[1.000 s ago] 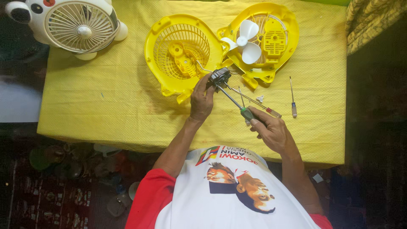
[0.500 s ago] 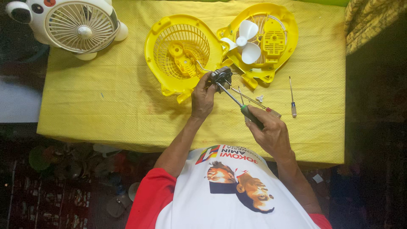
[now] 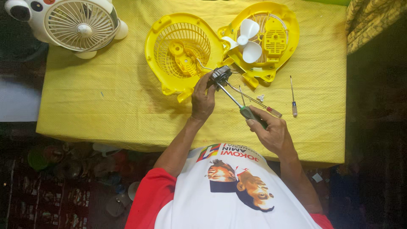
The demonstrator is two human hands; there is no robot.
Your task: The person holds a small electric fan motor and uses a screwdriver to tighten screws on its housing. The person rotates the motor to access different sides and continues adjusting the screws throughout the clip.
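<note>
White fan cut off at top edge; screwdriver tip hidden behind small motor.

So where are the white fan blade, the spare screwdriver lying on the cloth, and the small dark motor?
white fan blade (image 3: 245, 40), head view, hub.
spare screwdriver (image 3: 293, 97), head view, shaft.
small dark motor (image 3: 220, 74), head view, body, held in left hand (image 3: 202, 99).
</note>
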